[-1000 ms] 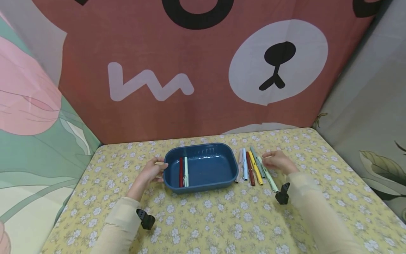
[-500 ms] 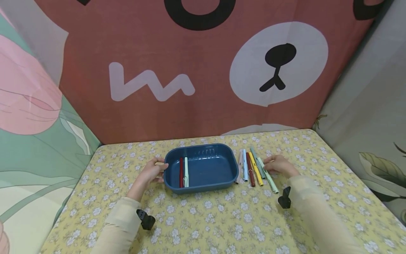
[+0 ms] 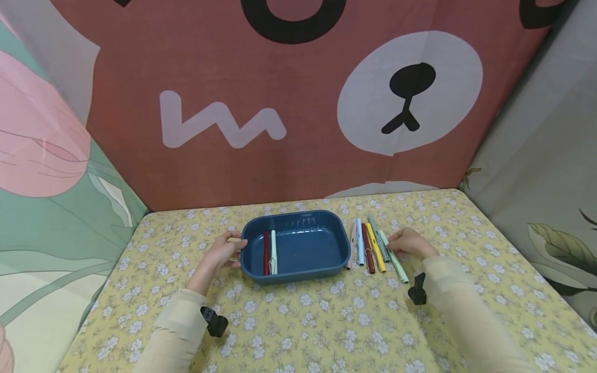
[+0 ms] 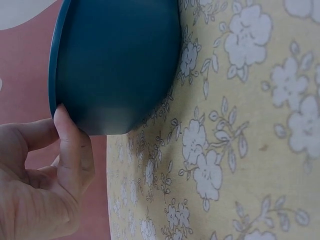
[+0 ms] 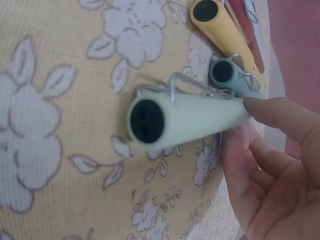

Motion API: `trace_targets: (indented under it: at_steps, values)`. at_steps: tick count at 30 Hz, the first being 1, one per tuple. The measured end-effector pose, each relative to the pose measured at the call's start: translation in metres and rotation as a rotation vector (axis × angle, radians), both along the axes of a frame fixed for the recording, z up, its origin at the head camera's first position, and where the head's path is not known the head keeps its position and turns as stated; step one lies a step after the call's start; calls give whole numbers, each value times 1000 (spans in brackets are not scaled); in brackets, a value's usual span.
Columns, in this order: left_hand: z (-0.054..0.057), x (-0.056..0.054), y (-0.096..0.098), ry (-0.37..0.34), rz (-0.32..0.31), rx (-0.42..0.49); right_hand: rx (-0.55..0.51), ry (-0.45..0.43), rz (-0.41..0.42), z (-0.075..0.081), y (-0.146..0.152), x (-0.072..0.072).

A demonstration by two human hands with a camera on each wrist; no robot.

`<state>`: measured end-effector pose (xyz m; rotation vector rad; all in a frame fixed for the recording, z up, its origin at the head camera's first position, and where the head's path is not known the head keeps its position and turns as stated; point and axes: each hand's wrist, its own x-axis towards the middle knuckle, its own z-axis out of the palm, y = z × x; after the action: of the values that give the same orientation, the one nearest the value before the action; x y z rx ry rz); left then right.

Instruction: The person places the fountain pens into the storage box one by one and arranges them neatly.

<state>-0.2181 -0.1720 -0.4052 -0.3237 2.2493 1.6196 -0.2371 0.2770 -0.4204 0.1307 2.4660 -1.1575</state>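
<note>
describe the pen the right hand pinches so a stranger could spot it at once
On the flowered yellow tablecloth, find the blue tray, then the loose pens to its right in the head view. Pick the pale green pen at the group's far right, pinched by the right hand. Its lighter shade sets it apart from the grey-green pen beside it.

My place looked like a small curtained recording corner, judging by the black devices [image 3: 215,322] at my wrists; what building held it, I couldn't tell. My table [image 3: 303,331] wore a yellow flowered cloth [image 4: 225,125]. Behind its back edge hung a red drape [image 3: 224,173] showing a cartoon muzzle [image 3: 366,103]; beyond the left edge, a pink-and-green floral drape [image 3: 44,217]; beyond the right edge, a grey leaf-printed drape [image 3: 522,166].
</note>
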Motion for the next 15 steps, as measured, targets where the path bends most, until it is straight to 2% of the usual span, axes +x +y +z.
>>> trace_targets:
  at_steps: [15]
  values:
    - [0,-1,-2,-7,3,20,-22,16,10,9,5,-3]
